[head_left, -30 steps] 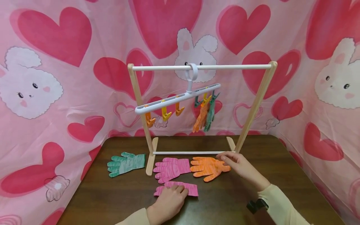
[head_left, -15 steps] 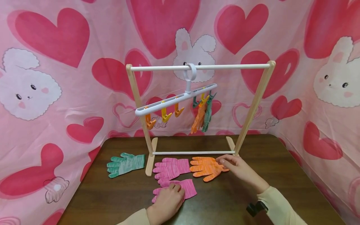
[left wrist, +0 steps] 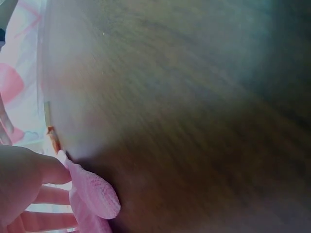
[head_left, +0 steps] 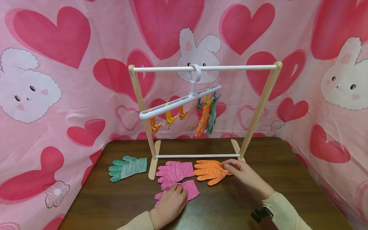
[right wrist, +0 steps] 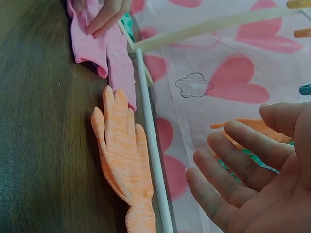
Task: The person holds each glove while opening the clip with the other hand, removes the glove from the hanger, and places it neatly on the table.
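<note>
Near the front of the table, my left hand [head_left: 172, 202] pinches a pink knit glove [head_left: 192, 189], covering much of its middle. In the left wrist view the thumb lies against the bunched pink fabric [left wrist: 90, 196]. A second pink glove [head_left: 175, 171] lies flat just behind, overlapping the first at its fingers. My right hand [head_left: 244, 174] hovers by the cuff end of an orange glove [head_left: 211, 172], holding nothing. Its relaxed, spread fingers [right wrist: 233, 167] show in the right wrist view, apart from the orange glove [right wrist: 127, 155]. Farther left lies a green glove [head_left: 127, 167].
Behind the gloves stands a wooden rack with a white top bar [head_left: 238, 68]. From it hangs a white clip hanger [head_left: 178, 103] with several coloured clips. An orange glove [head_left: 204, 119] and a green glove [head_left: 212, 118] hang at its far end.
Under my left hand the front pink glove has turned, its cuff swinging back and slightly left, nearer the other pink glove. My right hand has shifted slightly left and lower.
</note>
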Tool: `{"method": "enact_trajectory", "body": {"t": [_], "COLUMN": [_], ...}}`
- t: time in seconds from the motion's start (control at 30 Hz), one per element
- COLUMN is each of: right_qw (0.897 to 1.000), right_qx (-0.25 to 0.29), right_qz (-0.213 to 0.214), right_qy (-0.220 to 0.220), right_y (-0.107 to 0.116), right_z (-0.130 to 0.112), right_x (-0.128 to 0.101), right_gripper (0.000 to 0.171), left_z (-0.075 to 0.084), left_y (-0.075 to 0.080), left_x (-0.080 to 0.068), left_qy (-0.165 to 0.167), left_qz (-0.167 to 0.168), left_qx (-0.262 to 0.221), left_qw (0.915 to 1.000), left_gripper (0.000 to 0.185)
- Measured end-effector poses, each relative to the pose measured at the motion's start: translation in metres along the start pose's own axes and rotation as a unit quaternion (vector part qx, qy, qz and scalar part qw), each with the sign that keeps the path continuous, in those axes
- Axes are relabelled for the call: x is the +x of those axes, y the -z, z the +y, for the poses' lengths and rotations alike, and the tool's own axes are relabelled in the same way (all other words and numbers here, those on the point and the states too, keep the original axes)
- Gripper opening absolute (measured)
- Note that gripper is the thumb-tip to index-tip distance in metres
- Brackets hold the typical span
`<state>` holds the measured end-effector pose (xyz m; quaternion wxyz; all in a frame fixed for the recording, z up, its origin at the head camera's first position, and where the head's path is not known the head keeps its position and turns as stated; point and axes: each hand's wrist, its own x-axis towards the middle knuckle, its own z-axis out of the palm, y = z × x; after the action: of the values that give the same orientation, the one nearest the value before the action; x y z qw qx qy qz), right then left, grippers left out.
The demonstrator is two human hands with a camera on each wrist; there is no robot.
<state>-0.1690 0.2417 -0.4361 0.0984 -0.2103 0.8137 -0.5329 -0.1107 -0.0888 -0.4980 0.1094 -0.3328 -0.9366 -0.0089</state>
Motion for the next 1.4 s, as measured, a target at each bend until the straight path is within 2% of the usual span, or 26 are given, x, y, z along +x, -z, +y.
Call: {"method": "enact_trajectory", "body": {"t": [0.17, 0.4, 0.5, 0.6, 0.77, 1.0, 1.2, 1.4], "right_qw": [1.000, 1.000, 1.000, 1.000, 1.000, 0.999, 0.998, 0.996], "right_qx": [0.005, 0.008, 0.002, -0.002, -0.004, -0.047, -0.056, -0.064], "right_qz": [-0.003, 0.000, 0.004, 0.006, 0.004, 0.016, 0.020, 0.028], "right_qy": [0.005, 0.017, 0.023, 0.023, 0.011, 0.006, 0.032, 0.047], "right_y": [0.000, 0.000, 0.001, 0.002, 0.004, 0.008, 0.016, 0.027], "right_z": [0.000, 0.001, 0.000, 0.000, -0.003, -0.010, -0.022, -0.034], "right_x": [0.000, 0.000, 0.001, 0.002, 0.004, 0.008, 0.013, 0.020], "right_gripper": [0.035, 0.034, 0.033, 0.033, 0.034, 0.034, 0.032, 0.031], "left_z": [-0.001, -0.003, -0.005, -0.008, -0.013, -0.021, -0.026, -0.029], "left_y": [0.000, -0.001, 0.000, 0.004, 0.014, 0.028, 0.038, 0.048], "left_x": [0.000, 0.001, 0.004, 0.009, 0.021, 0.043, 0.061, 0.079], "left_qy": [0.002, -0.003, -0.005, -0.008, -0.009, 0.018, 0.019, 0.044], "left_qz": [-0.004, 0.009, 0.009, 0.019, 0.046, 0.062, 0.107, 0.135], "left_qx": [-0.003, 0.002, -0.009, -0.039, -0.079, -0.126, -0.153, -0.182], "left_qw": [1.0000, 1.0000, 0.9999, 0.9990, 0.9958, 0.9900, 0.9822, 0.9730], "left_gripper": [0.017, 0.017, 0.017, 0.015, 0.014, 0.020, 0.020, 0.018]}}
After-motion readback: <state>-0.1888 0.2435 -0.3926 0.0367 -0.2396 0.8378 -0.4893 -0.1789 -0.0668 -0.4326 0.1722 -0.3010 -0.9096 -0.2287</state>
